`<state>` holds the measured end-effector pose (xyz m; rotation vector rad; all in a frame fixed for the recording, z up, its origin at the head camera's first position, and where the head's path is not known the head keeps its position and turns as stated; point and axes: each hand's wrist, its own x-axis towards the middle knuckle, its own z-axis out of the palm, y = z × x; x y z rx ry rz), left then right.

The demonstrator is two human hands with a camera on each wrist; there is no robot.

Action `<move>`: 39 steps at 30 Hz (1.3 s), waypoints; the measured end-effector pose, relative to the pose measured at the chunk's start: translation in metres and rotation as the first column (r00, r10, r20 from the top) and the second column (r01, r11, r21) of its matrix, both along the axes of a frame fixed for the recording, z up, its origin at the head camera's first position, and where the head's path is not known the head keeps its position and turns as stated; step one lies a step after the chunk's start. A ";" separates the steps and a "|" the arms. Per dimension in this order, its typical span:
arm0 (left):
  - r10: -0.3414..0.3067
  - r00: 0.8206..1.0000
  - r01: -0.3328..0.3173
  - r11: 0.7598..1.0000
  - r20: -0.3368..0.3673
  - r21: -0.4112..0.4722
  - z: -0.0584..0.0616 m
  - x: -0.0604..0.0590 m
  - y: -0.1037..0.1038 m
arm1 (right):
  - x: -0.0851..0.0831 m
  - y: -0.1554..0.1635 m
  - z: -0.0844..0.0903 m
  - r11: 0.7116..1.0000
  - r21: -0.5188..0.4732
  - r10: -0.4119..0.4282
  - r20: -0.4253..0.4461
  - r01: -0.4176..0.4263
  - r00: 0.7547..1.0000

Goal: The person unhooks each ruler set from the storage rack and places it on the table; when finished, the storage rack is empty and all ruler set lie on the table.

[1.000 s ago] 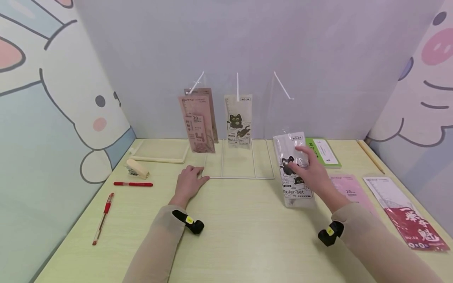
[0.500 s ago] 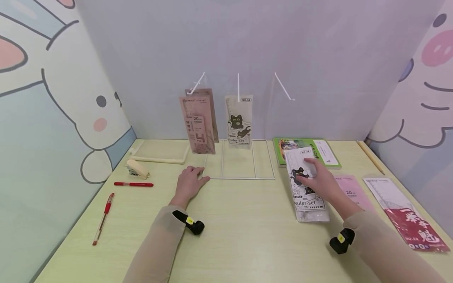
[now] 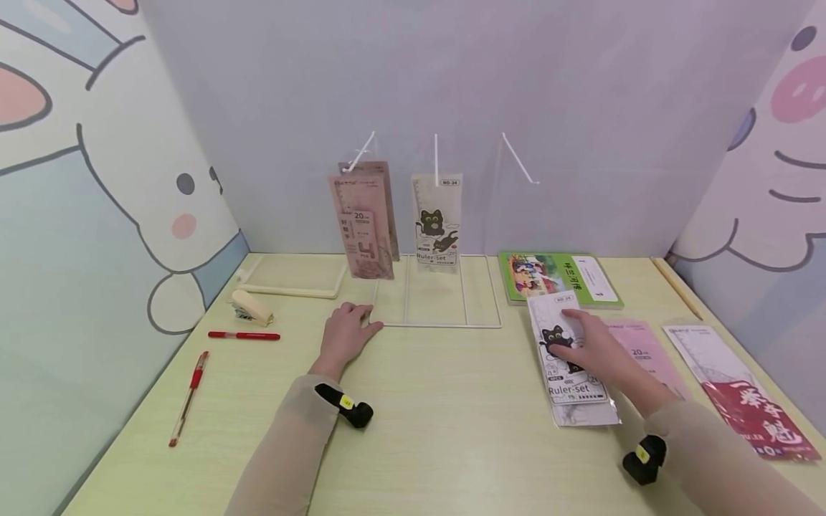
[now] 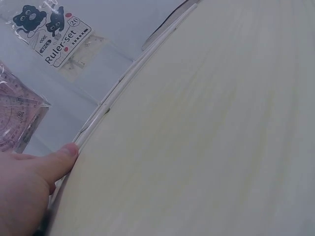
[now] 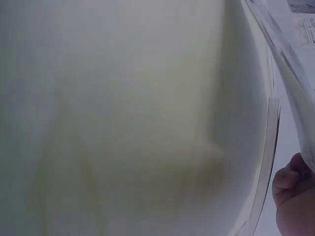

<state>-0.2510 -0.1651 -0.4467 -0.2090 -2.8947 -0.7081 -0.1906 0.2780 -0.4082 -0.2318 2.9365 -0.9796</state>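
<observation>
My right hand (image 3: 596, 351) pinches a clear packet marked Ruler-set (image 3: 571, 389) with black cats on it, over the right part of the table. In the right wrist view the packet (image 5: 290, 73) shows edge-on above the curled fingers. At the front left corner of a white wire display rack (image 3: 445, 325), my left hand (image 3: 343, 333) grips the base; the left wrist view has its thumb on the wire. From the rack's left hook (image 3: 358, 152) hang pink ruler packets (image 3: 363, 229). Another cat ruler packet (image 3: 437, 222) hangs on the middle hook. The right hook (image 3: 519, 159) holds nothing.
A green book (image 3: 548, 279) lies behind the right hand. Farther right are a pink packet (image 3: 635, 344), a red-and-white ruler packet (image 3: 742, 394) and a wooden stick (image 3: 675, 287). At left lie a cream frame (image 3: 290, 290), a stapler (image 3: 252, 308) and two red pens (image 3: 244, 335).
My right hand has carried the cat ruler packet rightward and toward me, away from the rack, uncovering more of the green book. The left hand has stayed at the rack's corner.
</observation>
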 end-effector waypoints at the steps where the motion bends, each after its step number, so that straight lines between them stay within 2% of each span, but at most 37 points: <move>1: 0.001 1.000 -0.001 1.000 0.001 -0.001 0.000 0.000 0.000 | 0.001 0.000 -0.001 1.000 0.010 0.002 0.009 -0.002 1.000; 5: -0.002 1.000 0.002 1.000 0.004 0.001 0.001 0.001 0.000 | 0.005 0.003 -0.007 0.999 0.048 -0.003 0.034 0.001 0.999; 16: -0.006 1.000 0.006 1.000 -0.009 0.007 -0.001 -0.001 -0.003 | 0.011 0.005 -0.010 0.991 0.128 -0.034 0.039 0.029 0.999; 24: -0.002 1.000 0.001 1.000 0.008 0.019 -0.006 -0.003 -0.002 | 0.015 0.010 -0.010 0.972 0.228 -0.061 0.053 0.047 0.997; 39: 0.002 1.000 -0.002 1.000 0.009 0.015 -0.004 -0.002 -0.001 | 0.021 0.023 -0.005 0.954 0.300 -0.046 0.079 0.020 0.996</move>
